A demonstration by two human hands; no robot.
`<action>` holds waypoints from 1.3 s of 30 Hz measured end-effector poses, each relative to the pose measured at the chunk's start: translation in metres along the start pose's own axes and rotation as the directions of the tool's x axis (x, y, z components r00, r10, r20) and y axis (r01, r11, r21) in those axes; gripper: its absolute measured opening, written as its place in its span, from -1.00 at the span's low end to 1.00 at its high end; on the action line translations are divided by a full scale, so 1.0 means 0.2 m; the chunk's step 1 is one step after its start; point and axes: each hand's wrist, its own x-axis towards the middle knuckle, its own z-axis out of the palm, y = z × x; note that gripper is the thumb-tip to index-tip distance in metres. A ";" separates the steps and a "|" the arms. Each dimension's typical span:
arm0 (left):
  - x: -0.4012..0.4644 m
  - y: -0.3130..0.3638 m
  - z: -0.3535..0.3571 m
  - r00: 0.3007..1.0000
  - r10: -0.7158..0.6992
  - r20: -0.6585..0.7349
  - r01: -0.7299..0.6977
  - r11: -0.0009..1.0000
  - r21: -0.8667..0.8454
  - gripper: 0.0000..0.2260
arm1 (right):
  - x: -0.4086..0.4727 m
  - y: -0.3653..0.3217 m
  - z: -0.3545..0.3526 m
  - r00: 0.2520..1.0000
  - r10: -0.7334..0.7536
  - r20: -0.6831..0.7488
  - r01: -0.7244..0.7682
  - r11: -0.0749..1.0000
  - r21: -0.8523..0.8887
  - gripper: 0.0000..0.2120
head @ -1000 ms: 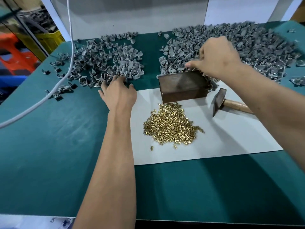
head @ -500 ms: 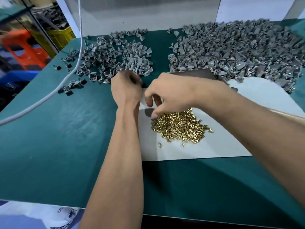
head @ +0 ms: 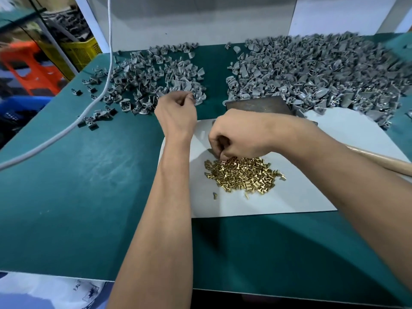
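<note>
Green table, two piles of grey castings: the big pile far right, the smaller pile far left. The white sheet sits centre, with the metal block at its far edge and the hammer handle under your right forearm. The brass rivets are heaped mid-sheet.

Your left hand is curled at the near edge of the smaller pile; I cannot tell whether it has a casting. Your right hand has its fingertips bunched and pinching into the heap's far-left edge.

Take one rivet only, not a clump. Lift straight up so the heap doesn't scatter. Turn it shank-down before bringing it to the casting. One stray rivet lies near the heap.
</note>
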 end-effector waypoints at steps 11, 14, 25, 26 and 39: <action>-0.19 0.18 0.12 0.929 -0.017 0.371 0.255 0.756 -0.603 -0.89 | -0.29 0.17 0.10 0.823 0.239 -0.515 0.103 0.830 0.548 -0.92; -0.25 0.21 0.14 0.908 0.099 0.408 0.166 0.808 -0.565 -0.88 | -0.33 0.22 0.16 0.677 0.365 -0.639 0.220 0.729 0.649 -0.92; -0.34 0.24 0.21 0.840 0.209 0.501 0.086 0.860 -0.503 -0.81 | -0.30 0.30 0.22 0.355 0.578 -0.735 0.311 0.669 0.675 -0.84; -0.35 0.24 0.21 0.840 0.216 0.497 0.078 0.860 -0.504 -0.81 | -0.30 0.30 0.22 0.339 0.584 -0.738 0.285 0.684 0.672 -0.84; -0.36 0.22 0.24 0.843 0.256 0.474 0.012 0.871 -0.491 -0.82 | -0.28 0.30 0.24 0.285 0.624 -0.727 0.088 0.739 0.668 -0.93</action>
